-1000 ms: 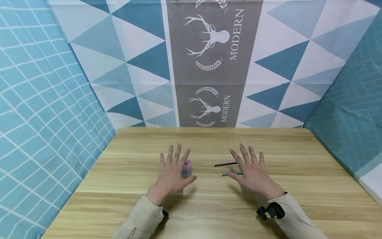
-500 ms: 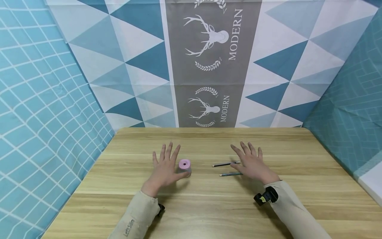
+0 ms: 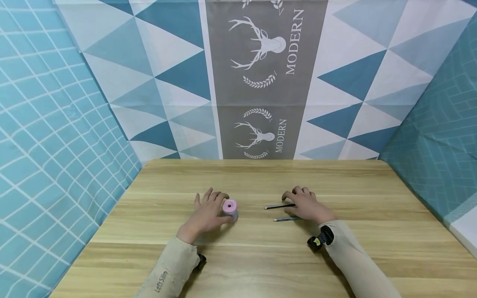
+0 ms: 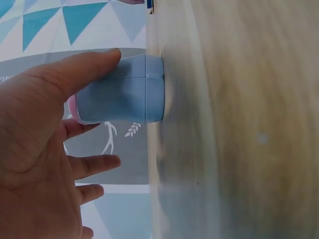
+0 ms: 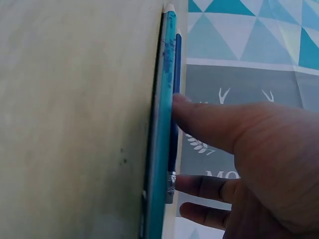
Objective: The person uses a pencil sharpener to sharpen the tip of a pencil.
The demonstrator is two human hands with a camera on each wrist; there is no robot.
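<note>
A small pencil sharpener (image 3: 230,206), pink on top with a dark hole and grey-blue below, stands upright on the table. My left hand (image 3: 205,215) holds it from the left, thumb along the near side and index finger round the far side; the other fingers are spread. The index fingertip is hidden behind the sharpener in the left wrist view. My right hand (image 3: 306,207) is lowered over two pencils with bent fingers. The dark blue pencil (image 5: 176,64) lies between thumb and fingers, the thumb tip overlapping it. A teal patterned pencil (image 5: 163,124) lies nearer me, below the thumb.
Both pencils lie on a wooden table (image 3: 246,265), tips pointing left. A patterned cloth (image 3: 261,82) hangs behind the back edge, with blue tile-print cloth (image 3: 44,145) on the left. A white object (image 3: 463,231) is at the right edge.
Both hands have come down from hovering with spread fingers. The left moved left, then its thumb and index finger came round the sharpener. The right moved left, its fingers bending round the dark pencil.
</note>
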